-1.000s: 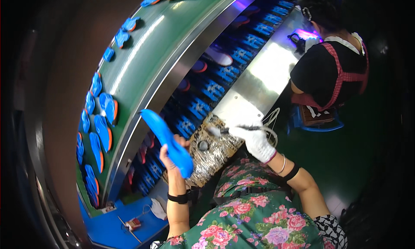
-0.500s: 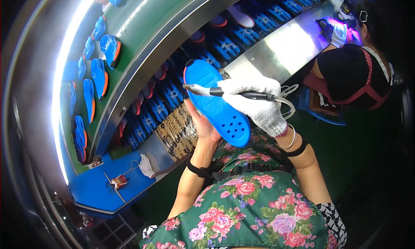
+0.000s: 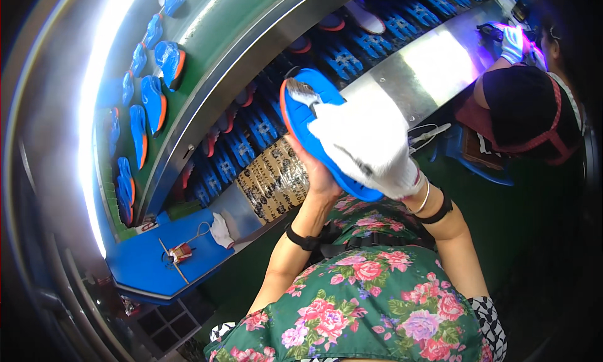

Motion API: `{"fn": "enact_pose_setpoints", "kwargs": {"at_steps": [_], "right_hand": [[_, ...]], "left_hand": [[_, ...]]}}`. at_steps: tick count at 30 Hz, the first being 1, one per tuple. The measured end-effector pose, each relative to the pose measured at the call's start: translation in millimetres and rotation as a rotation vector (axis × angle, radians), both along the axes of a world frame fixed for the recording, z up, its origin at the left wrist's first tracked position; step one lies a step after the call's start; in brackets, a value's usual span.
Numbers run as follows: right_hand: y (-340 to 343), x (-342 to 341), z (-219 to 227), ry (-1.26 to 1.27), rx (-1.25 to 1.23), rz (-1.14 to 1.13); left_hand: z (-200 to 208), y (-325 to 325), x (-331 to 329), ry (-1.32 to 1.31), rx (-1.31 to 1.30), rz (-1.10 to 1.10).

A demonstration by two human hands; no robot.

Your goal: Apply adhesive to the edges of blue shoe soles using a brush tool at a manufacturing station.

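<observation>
A blue insole [image 3: 299,124] with an orange-red edge is held tilted in front of me. My bare left hand [image 3: 319,171] supports it from below and along its left side, with the fingers mostly hidden behind it. Over its middle lies my right hand [image 3: 367,142], in a white knitted glove, closed around a brush [image 3: 303,93]. The bristles touch the insole's upper end near the left edge. The glove covers most of the brush handle and much of the insole's lower part.
Several blue insoles with orange edges [image 3: 152,104] lie on a green belt [image 3: 207,32] behind a curved metal rail. A blue table [image 3: 141,268] bears a small copper-coloured device and a white glove [image 3: 221,230]. A cardboard box [image 3: 276,180] stands beyond my left hand. A co-worker [image 3: 521,110] sits at right.
My right hand has turned over and moved up the insole, bringing the bristles to its upper end. The insole has shifted slightly right and tilted, showing more of its orange-red edge.
</observation>
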State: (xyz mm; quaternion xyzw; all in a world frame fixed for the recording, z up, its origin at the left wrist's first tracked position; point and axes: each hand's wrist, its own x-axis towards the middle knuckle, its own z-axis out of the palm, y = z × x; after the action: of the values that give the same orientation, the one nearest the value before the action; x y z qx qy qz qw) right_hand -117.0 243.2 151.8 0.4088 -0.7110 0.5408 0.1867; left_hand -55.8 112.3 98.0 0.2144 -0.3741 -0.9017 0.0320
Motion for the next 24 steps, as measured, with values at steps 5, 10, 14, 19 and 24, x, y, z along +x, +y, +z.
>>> {"fn": "enact_pose_setpoints", "kwargs": {"at_steps": [5,10,14,19,24], "right_hand": [[1,7,1,-0.070,-0.046,0.030],[10,1,6,-0.076,-0.074,-0.004],[4,19,-5,-0.050,-0.029,0.096],[13,6,-13,-0.066,-0.112,0.066],[5,27,-14,-0.025,-0.106,0.140]], "left_hand": [[-13,-10,6,0.016,0.030,-0.018],[-3,-8,3,0.038,0.066,0.015],[-15,-21,14,-0.060,-0.095,-0.054],[-20,-23,4,0.004,0.027,0.042],[-50,-48,13,0.212,0.148,-0.202]]}}
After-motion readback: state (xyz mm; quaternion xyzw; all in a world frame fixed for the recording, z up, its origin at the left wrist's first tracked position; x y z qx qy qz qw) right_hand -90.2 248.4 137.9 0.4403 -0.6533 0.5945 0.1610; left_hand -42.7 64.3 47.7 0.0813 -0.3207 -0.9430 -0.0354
